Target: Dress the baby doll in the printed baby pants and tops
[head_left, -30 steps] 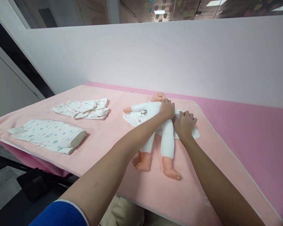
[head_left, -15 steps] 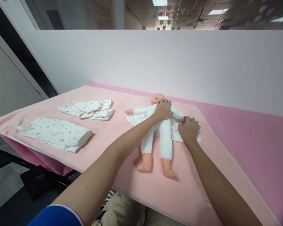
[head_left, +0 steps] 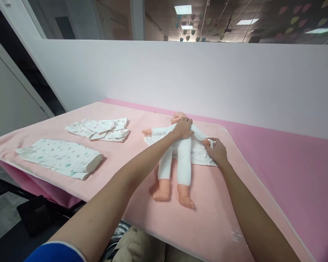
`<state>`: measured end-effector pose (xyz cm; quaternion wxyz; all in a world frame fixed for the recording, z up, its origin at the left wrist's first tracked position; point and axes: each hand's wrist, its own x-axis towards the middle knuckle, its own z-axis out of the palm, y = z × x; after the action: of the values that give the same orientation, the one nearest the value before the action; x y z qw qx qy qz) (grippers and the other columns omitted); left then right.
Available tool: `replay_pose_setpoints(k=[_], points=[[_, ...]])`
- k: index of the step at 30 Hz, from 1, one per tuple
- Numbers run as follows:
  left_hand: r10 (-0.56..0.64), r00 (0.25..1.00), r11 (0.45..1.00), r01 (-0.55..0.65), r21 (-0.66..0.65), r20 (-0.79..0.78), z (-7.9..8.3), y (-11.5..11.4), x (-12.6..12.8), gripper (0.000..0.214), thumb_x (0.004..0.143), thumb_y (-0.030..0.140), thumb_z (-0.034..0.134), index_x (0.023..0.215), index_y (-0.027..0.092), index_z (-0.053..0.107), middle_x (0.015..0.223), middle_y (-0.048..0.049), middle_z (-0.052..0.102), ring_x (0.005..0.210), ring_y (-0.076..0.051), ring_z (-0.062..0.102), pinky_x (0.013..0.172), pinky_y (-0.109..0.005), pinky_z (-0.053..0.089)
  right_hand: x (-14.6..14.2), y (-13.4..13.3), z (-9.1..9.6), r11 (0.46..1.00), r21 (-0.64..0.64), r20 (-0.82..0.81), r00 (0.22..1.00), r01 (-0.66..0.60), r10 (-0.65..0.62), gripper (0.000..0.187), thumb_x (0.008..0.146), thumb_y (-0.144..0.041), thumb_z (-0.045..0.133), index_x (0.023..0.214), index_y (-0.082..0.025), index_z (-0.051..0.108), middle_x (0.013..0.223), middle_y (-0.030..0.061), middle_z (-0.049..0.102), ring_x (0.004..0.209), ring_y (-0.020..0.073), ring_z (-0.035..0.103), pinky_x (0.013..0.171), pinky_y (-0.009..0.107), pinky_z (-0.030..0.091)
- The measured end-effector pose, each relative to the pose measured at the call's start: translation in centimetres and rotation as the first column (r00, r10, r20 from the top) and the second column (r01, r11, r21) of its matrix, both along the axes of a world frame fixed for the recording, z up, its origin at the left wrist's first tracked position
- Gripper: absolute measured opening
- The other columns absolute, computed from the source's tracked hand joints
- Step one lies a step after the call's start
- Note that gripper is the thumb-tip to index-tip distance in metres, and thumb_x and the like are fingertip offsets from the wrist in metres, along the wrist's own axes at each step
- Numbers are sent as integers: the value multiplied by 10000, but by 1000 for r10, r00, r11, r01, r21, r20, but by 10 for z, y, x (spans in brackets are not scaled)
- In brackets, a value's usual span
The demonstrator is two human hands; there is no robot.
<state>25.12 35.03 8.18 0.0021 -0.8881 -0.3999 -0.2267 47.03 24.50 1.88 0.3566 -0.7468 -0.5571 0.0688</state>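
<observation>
A baby doll (head_left: 184,163) with a white cloth body lies face up, its head toward the wall and its bare feet toward me. My left hand (head_left: 183,128) is on its upper chest, fingers curled over it, partly covering the face. Spread under the doll's back is a white baby garment (head_left: 200,155), mostly hidden by the body. Beside the doll's hand at the right, my right hand (head_left: 218,152) pinches a bunched part of this garment. Its fingertips are close to the doll's hand; whether they touch it I cannot tell.
Folded printed baby pants (head_left: 61,157) and a folded printed baby top (head_left: 100,129) lie left of the doll. A pink blanket (head_left: 207,218) covers most of the table, with a darker pink surface (head_left: 284,167) at right. A white wall (head_left: 180,76) rises behind.
My right hand has drawn the garment's right part up and inward beside the doll's hand, fingers now bunching it. My left hand stays on the chest. The view has shifted slightly.
</observation>
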Motion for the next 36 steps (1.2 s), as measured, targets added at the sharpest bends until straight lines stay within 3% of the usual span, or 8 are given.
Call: replay_pose_setpoints(k=[5, 12, 19, 22, 25, 30, 33, 36], points=[[-13, 999, 1000, 13, -3, 38, -1, 5, -2, 416, 859, 321, 684, 1231, 166, 582, 1320, -185, 629, 1308, -356, 526, 1154, -465, 422, 8, -2, -1, 999, -3, -116, 993, -38, 37, 570, 796, -580, 785, 1235, -231, 680, 886, 51, 694, 790, 246, 631, 723, 355, 495], [60, 979, 995, -43, -87, 196, 10, 13, -27, 270, 918, 295, 624, 1181, 242, 601, 1292, -131, 654, 1291, -332, 571, 1125, -471, 469, 14, -9, 1, 998, -11, -224, 972, -69, 65, 427, 797, -316, 706, 1219, -251, 728, 919, 28, 695, 822, 211, 652, 742, 321, 505], [-34, 984, 990, 57, -131, 172, -1, 3, -18, 522, 878, 391, 705, 1372, 243, 623, 1434, -104, 657, 1388, -327, 564, 1206, -464, 436, 23, -17, 25, 989, 13, -294, 945, -150, 147, 619, 704, -510, 885, 1206, -207, 688, 1021, 80, 731, 815, 232, 681, 643, 314, 529], [-96, 982, 978, 123, -168, 164, -5, -6, -21, 533, 940, 477, 653, 1432, 277, 608, 1523, -68, 631, 1459, -309, 525, 1254, -470, 392, 42, -26, 41, 955, 62, -310, 904, -291, 296, 760, 695, -575, 934, 1333, -257, 671, 1255, 119, 716, 1020, 279, 702, 771, 349, 578], [-101, 982, 979, 127, -161, 159, -6, -12, -44, 506, 1041, 570, 486, 1467, 321, 596, 1610, -39, 570, 1505, -307, 478, 1272, -497, 367, 52, -37, 53, 916, 41, -301, 869, -400, 393, 649, 808, -630, 861, 1360, -335, 691, 1367, 80, 701, 1194, 285, 676, 953, 378, 565], [27, 999, 986, -20, -163, 38, -14, -4, -110, 577, 1085, 584, 336, 1489, 250, 578, 1581, -98, 587, 1429, -340, 534, 1221, -528, 412, 29, -38, 57, 926, -176, -90, 942, -334, 323, 685, 832, -665, 816, 1406, -323, 662, 1321, 71, 735, 1156, 309, 682, 924, 394, 536], [169, 981, 966, -183, -184, -91, -24, 7, -149, 543, 1016, 539, 517, 1415, 186, 621, 1485, -146, 650, 1364, -357, 587, 1155, -485, 465, -3, -30, 54, 946, -223, 185, 942, -236, 279, 485, 941, -623, 695, 1236, -239, 706, 1190, 94, 768, 1090, 324, 689, 981, 443, 482], [230, 962, 947, -255, -196, -145, -32, 13, -171, 557, 963, 583, 616, 1353, 186, 650, 1385, -164, 700, 1308, -356, 630, 1075, -434, 503, -36, -24, 51, 973, -186, 370, 908, -134, 195, 401, 1031, -541, 579, 1164, -175, 674, 1185, 149, 753, 1118, 348, 671, 1043, 476, 431]])
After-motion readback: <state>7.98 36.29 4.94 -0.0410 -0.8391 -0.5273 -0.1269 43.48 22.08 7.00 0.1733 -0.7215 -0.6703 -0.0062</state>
